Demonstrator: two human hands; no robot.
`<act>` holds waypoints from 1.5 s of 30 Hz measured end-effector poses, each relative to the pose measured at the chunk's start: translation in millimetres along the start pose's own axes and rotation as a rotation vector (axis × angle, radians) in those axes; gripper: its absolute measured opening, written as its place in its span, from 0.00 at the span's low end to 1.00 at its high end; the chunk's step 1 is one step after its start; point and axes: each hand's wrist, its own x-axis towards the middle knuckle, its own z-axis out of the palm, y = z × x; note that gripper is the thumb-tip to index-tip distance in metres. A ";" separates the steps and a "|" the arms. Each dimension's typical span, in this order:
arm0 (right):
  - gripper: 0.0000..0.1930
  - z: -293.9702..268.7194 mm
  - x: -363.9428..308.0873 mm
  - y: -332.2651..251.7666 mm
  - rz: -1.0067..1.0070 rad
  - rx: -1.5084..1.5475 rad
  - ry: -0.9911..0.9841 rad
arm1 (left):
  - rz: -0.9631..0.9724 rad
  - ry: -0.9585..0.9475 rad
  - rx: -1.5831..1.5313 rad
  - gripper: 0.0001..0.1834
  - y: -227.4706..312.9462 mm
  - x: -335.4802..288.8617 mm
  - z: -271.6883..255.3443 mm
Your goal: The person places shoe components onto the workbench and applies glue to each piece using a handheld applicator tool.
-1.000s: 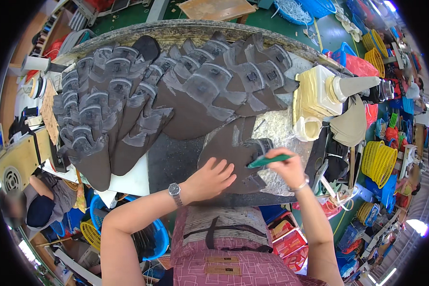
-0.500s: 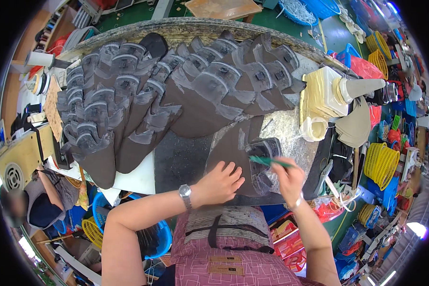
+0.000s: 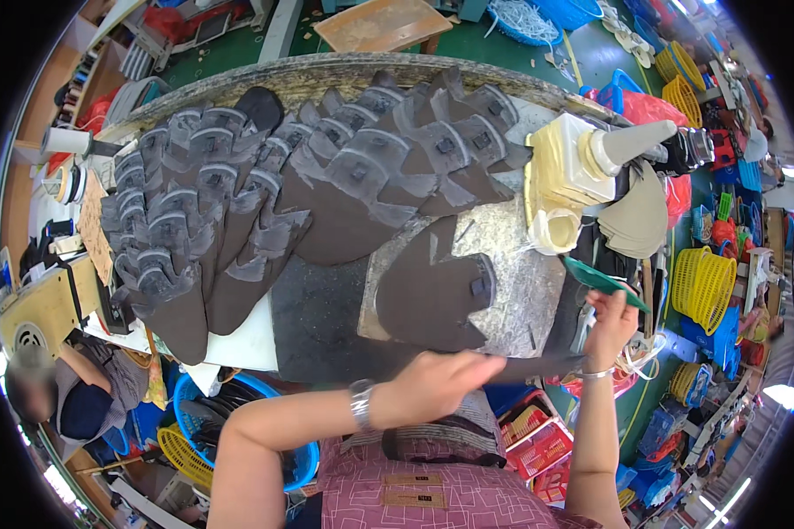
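Note:
My left hand (image 3: 437, 388) is blurred by motion just in front of the work board, its fingers closed round a dark brown cut piece (image 3: 543, 366). That piece shows as a dark streak, nearly edge-on, running towards my right wrist. My right hand (image 3: 612, 328) grips a green flat brush (image 3: 602, 280) off the board's right side, its bristles not clear. Another dark brown cut piece (image 3: 425, 295), notched and with a small dark square patch at its right side, lies flat on the glue-marked board (image 3: 529, 273).
Overlapping dark pieces with grey-smeared edges (image 3: 212, 176) cover the table's far and left side. A yellowed glue container (image 3: 551, 172) with a grey cone stands at the right, beside beige cut sheets (image 3: 637, 216). Another person (image 3: 88, 379) sits at the left near a blue basket (image 3: 304, 450).
My left hand has lifted the smeared top piece towards me, uncovering a cleaner one on the board. My right hand has swung right, away from the board, with the green brush.

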 end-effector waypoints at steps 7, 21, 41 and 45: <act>0.06 -20.7 -22.8 40.0 0.177 -0.196 -0.285 | -0.365 -0.001 0.005 0.15 -62.2 17.9 71.5; 0.08 -79.9 -0.3 47.7 0.205 0.232 0.052 | -0.376 0.280 0.122 0.12 -1.0 54.8 -27.9; 0.07 25.2 60.3 41.5 0.259 0.013 -0.256 | 0.134 -0.508 0.546 0.31 -93.8 -22.5 -50.6; 0.10 92.5 1.8 5.4 0.103 -0.302 -0.816 | 0.157 -0.503 0.621 0.27 -86.8 -32.6 -22.6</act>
